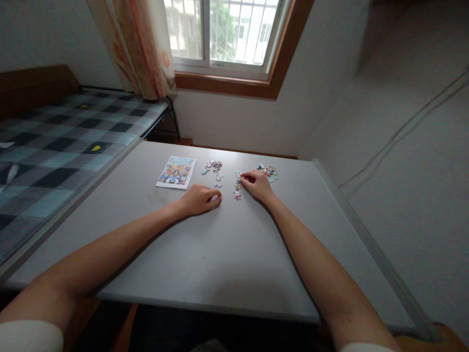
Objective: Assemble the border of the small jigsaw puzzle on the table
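Jigsaw puzzle pieces lie in small groups on the light table. My right hand (pixel 255 185) pinches a puzzle piece (pixel 238 175) at the upper end of a short column of pieces; a pinkish cluster (pixel 238 195) marks its near end. My left hand (pixel 201 199) rests on the tabletop, its fingers curled and the tips together; whether anything is in them cannot be made out. Just beyond its fingertips are a few loose pieces (pixel 219 185). A heap of pieces (pixel 214 166) sits farther back, and another pile (pixel 269 172) is partly behind my right hand.
A colourful printed picture sheet (pixel 176 172) lies left of the pieces. The white table (pixel 220 264) has a raised strip (pixel 366 234) along its right side. A bed with a checked cover (pixel 73 127) adjoins the left edge; a window (pixel 227 34) and curtain (pixel 141 49) are behind.
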Action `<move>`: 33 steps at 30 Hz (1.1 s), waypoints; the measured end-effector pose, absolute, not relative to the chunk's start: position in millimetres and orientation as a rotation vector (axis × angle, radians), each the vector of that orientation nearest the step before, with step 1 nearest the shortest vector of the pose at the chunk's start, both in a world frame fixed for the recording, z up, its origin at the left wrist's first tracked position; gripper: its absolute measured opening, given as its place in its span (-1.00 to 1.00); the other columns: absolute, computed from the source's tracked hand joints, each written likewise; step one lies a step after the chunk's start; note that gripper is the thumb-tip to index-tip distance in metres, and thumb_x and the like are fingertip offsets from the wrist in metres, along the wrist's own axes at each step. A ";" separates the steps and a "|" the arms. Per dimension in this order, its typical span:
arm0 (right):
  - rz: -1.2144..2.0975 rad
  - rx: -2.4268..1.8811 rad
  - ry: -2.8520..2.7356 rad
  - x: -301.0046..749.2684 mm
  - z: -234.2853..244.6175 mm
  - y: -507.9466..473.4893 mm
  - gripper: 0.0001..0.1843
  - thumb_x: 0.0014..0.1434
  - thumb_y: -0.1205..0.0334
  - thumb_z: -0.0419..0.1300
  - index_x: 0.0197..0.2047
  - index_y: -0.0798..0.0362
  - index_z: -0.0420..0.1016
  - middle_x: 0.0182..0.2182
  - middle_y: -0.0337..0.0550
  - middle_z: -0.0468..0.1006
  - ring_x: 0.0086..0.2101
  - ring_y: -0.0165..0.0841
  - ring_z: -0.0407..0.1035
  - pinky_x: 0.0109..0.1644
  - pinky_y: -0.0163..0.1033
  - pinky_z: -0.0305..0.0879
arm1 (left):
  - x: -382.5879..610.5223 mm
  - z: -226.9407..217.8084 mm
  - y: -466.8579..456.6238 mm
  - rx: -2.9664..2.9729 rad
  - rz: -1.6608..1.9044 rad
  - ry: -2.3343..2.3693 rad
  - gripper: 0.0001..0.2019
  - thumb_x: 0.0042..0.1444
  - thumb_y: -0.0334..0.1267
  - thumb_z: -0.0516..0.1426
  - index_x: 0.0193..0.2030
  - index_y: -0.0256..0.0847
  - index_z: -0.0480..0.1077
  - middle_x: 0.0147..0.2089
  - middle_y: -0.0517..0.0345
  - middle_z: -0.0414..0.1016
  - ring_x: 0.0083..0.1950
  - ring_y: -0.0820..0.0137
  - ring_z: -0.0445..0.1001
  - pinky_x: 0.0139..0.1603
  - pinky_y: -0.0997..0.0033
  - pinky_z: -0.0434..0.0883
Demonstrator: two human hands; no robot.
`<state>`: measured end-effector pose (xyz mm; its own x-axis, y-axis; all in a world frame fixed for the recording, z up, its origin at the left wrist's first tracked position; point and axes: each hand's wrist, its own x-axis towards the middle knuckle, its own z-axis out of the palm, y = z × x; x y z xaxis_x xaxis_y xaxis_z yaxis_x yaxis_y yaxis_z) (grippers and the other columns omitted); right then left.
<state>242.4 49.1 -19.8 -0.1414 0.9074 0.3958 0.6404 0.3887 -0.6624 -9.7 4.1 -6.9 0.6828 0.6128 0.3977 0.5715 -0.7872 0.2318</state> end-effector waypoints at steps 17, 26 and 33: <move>0.348 -1.389 -1.867 239.6 -20.0 46.9 -0.79 0.01 0.40 0.14 -0.34 0.10 0.61 -0.44 -0.15 0.51 -0.43 -0.39 0.32 -0.22 -0.25 0.28 | -10.0 -6.0 3.9 2.797 0.709 0.984 -0.72 0.24 -0.17 0.03 -0.31 -0.21 0.53 -0.59 0.22 0.43 -0.57 0.51 0.36 -0.47 0.53 0.17; 0.345 -1.379 -1.918 238.3 -18.5 44.9 -0.80 0.02 0.43 0.15 -0.35 0.10 0.61 -0.45 -0.17 0.46 -0.43 -0.40 0.31 -0.23 -0.27 0.28 | -9.3 -4.8 3.6 2.804 0.675 1.021 -0.73 0.24 -0.17 0.03 -0.30 -0.20 0.53 -0.59 0.22 0.43 -0.57 0.51 0.36 -0.47 0.54 0.16; 0.328 -1.386 -1.922 237.8 -18.1 45.1 -0.80 0.03 0.43 0.16 -0.34 0.11 0.61 -0.45 -0.16 0.47 -0.42 -0.39 0.34 -0.22 -0.26 0.28 | -9.3 -6.1 4.4 2.810 0.674 1.007 -0.72 0.24 -0.15 0.03 -0.29 -0.19 0.53 -0.58 0.21 0.44 -0.57 0.51 0.35 -0.47 0.54 0.15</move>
